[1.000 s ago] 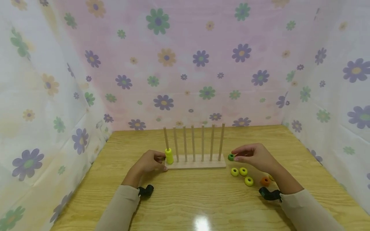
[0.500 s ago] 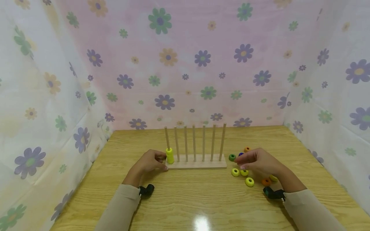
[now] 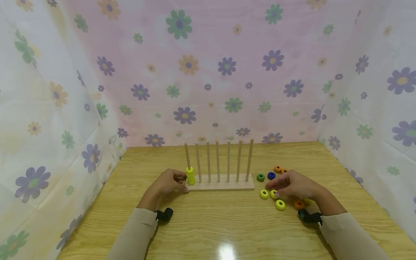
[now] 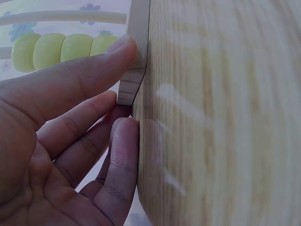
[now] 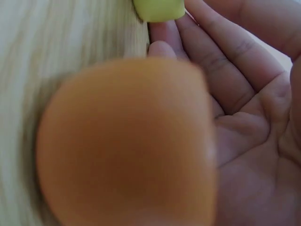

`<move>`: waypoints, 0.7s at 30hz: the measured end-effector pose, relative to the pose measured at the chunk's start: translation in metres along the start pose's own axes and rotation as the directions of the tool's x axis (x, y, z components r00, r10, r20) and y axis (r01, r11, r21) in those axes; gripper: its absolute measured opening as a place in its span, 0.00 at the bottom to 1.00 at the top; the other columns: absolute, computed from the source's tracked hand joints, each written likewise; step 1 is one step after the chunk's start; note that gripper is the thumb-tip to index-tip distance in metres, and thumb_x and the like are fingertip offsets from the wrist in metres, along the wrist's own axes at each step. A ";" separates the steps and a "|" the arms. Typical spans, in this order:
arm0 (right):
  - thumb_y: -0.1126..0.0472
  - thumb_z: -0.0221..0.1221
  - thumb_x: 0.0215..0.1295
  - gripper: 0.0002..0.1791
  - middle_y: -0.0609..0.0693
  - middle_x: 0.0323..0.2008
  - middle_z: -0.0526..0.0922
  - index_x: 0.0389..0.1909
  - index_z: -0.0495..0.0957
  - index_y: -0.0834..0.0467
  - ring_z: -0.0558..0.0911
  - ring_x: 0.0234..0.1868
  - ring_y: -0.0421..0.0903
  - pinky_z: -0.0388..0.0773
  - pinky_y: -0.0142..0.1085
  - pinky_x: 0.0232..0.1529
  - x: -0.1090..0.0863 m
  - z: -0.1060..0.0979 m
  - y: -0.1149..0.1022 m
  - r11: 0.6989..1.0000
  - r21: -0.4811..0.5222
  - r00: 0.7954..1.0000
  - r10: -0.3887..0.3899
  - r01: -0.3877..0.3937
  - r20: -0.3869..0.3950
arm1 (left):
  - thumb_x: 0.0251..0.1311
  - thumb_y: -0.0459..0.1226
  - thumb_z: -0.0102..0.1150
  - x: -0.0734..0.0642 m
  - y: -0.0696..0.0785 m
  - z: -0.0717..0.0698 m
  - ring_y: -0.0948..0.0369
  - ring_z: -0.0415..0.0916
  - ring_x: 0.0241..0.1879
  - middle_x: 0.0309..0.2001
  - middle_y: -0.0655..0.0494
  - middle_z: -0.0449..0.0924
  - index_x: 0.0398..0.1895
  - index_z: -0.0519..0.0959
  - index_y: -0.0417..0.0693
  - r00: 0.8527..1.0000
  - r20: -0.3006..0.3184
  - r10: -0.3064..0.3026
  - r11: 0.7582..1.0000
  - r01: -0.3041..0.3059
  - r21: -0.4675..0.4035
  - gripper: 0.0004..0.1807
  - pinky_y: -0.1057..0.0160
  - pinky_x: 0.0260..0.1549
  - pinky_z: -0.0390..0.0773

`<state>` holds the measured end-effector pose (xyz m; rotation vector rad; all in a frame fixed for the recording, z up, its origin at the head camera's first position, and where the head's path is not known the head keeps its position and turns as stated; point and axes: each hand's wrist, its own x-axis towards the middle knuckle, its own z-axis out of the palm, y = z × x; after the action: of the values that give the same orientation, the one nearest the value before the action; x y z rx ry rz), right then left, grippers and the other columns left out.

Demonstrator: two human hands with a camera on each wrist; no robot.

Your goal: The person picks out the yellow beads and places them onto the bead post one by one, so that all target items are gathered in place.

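My left hand (image 3: 169, 181) grips the left end of a wooden peg stand (image 3: 221, 186), its thumb (image 4: 120, 52) on the base and the other fingers behind the end. Several yellow beads (image 3: 190, 176) are stacked on the leftmost of its upright pegs; the other pegs are bare. Right of the stand, my right hand (image 3: 294, 187) has thumb and forefinger around a loose yellow bead (image 3: 273, 194) on the table. That yellow bead (image 5: 160, 9) shows at the top of the right wrist view, and an orange bead (image 5: 127, 146) looms large in front of the palm.
Beside the right hand lie a green bead (image 3: 260, 177), a blue bead (image 3: 271, 176), orange beads (image 3: 277, 169) and two more yellow beads (image 3: 280, 205), with another partly under the wrist. The wooden table (image 3: 208, 224) ends at a flowered cloth (image 3: 208, 72) behind and at the sides.
The right hand has let go of the green bead, leaving it by the stand, and moved right and down to a yellow bead. The left hand keeps its hold on the stand.
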<state>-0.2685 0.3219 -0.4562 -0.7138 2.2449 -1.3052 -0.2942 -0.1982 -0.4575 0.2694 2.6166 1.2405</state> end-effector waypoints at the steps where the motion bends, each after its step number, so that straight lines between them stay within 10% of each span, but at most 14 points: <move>1: 0.62 0.66 0.71 0.23 0.64 0.64 0.80 0.64 0.80 0.61 0.83 0.61 0.42 0.81 0.29 0.55 0.000 0.000 0.001 1.000 0.005 1.000 -0.005 0.005 0.009 | 0.48 0.38 0.83 0.000 0.000 0.000 0.59 0.80 0.47 0.51 0.58 0.86 0.61 0.85 0.53 1.000 -0.003 0.001 1.000 -0.001 0.003 0.32 0.55 0.50 0.82; 21: 0.63 0.63 0.73 0.22 0.64 0.64 0.80 0.66 0.79 0.63 0.82 0.61 0.37 0.79 0.28 0.56 0.001 -0.001 0.004 0.999 -0.019 0.999 -0.033 0.033 0.030 | 0.48 0.38 0.83 -0.001 0.001 0.000 0.60 0.79 0.45 0.50 0.58 0.86 0.61 0.85 0.53 1.000 0.000 0.003 1.000 -0.003 0.010 0.33 0.56 0.48 0.81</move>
<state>-0.2710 0.3239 -0.4594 -0.7756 2.2339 -1.2810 -0.2935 -0.1977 -0.4566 0.2746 2.6243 1.2285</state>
